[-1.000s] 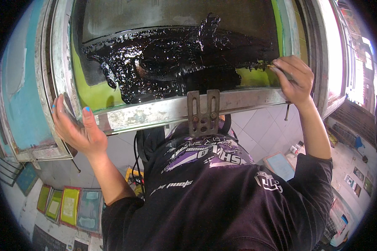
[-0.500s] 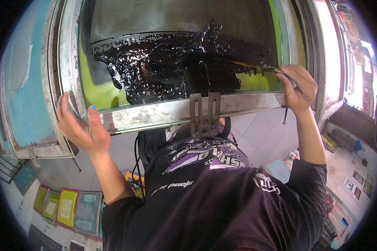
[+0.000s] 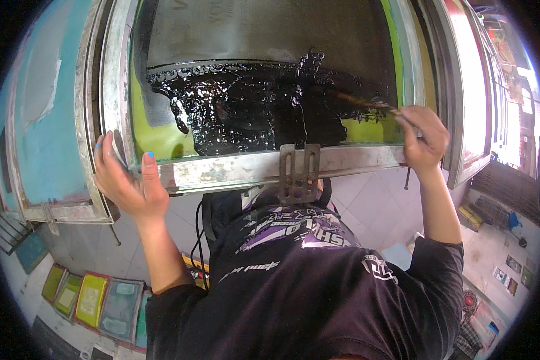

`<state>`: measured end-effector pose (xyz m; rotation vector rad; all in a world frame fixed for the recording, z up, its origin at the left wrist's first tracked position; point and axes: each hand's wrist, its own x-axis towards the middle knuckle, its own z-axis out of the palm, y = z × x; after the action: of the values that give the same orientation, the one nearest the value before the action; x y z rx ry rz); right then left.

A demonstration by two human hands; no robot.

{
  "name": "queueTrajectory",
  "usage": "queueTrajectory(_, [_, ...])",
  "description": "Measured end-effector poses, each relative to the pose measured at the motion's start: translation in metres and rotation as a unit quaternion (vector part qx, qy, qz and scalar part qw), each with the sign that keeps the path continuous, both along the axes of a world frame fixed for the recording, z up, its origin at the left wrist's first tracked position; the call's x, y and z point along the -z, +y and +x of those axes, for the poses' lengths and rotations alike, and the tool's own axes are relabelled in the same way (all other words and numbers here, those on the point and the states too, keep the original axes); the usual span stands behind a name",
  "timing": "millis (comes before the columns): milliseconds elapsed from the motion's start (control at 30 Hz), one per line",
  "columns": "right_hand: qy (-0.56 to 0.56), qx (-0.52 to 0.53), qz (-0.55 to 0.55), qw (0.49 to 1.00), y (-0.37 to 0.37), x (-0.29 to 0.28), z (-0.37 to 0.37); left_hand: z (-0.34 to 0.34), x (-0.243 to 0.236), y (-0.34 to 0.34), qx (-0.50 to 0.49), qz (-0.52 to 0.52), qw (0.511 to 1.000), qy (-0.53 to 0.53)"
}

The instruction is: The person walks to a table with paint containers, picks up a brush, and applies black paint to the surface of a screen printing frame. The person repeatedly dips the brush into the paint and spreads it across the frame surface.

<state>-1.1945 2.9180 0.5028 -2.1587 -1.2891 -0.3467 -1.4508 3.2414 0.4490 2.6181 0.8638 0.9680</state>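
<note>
A screen-printing frame point(image 3: 222, 168) with a pale metal border lies in front of me, and thick glossy black ink point(image 3: 240, 114) covers the near part of its mesh. My right hand point(image 3: 426, 139) is closed around the end of a thin stick point(image 3: 369, 103), above the frame's near right corner. The stick slants left into the ink, where its dark far end cannot be made out. At the near left corner my left hand point(image 3: 132, 187) rests against the border, fingers and thumb spread, holding nothing. Blue marks show on its fingertips.
A slotted metal bracket point(image 3: 299, 175) sits midway along the near border, close to my shirt. Another frame with blue mesh point(image 3: 57, 168) stands to the left. Several smaller coloured screens point(image 3: 92, 300) lean at the lower left. A white-panelled frame point(image 3: 471, 108) is at the right.
The view has shifted, so the frame sits slightly lower in it. My right hand still grips the stick, now blurred over the ink. My left hand stays at the corner.
</note>
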Motion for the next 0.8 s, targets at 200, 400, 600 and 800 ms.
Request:
queueTrajectory(200, [0.008, 0.011, -0.023, 1.0, -0.0008, -0.0004, -0.0007, -0.0003, -0.0016, -0.0019, -0.011, 0.0, 1.0, 0.003])
queueTrajectory(400, [0.004, 0.007, 0.002, 1.0, -0.0013, -0.0009, 0.0002, -0.0007, 0.0, 0.0001, -0.012, 0.0, 1.0, 0.011])
queueTrajectory(600, [-0.022, 0.014, 0.011, 1.0, -0.0052, 0.0029, 0.0012, 0.0009, -0.001, 0.0005, -0.005, -0.002, 1.0, 0.011])
queueTrajectory(800, [-0.018, -0.004, -0.012, 1.0, -0.0045, 0.0004, -0.0007, 0.0013, -0.003, -0.0009, -0.001, 0.002, 1.0, 0.009])
